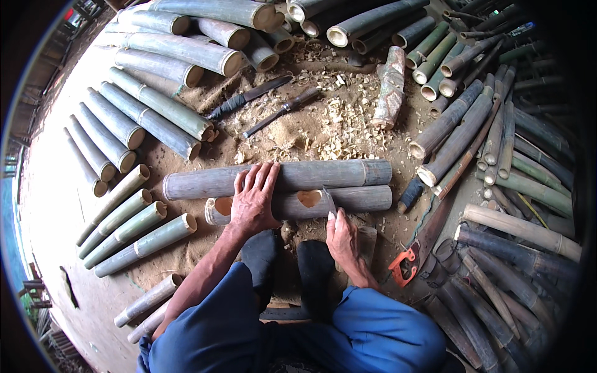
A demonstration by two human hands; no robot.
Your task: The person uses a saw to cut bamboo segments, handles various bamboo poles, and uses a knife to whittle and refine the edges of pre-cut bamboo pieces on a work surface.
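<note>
My left hand (254, 199) reaches over two bamboo tubes lying side by side, gripping them with its fingers bent over the far one. The far bamboo tube (336, 174) is grey and uncut along its visible side. Two openings cut into its wall show on the near bamboo tube (367, 199), one to each side of my left hand. In my right hand (343, 239) is a small knife (329, 200), its blade at the right edge of the right-hand opening. The knife's handle is mostly hidden by my fingers.
Beyond the tubes lie a dark-handled machete (249, 98), a chisel-like tool (282, 112), wood shavings (342, 133) and a rough log (390, 87). An orange-handled saw (404, 267) rests at right. Cut bamboo pieces (149, 242) surround me on both sides and at the back.
</note>
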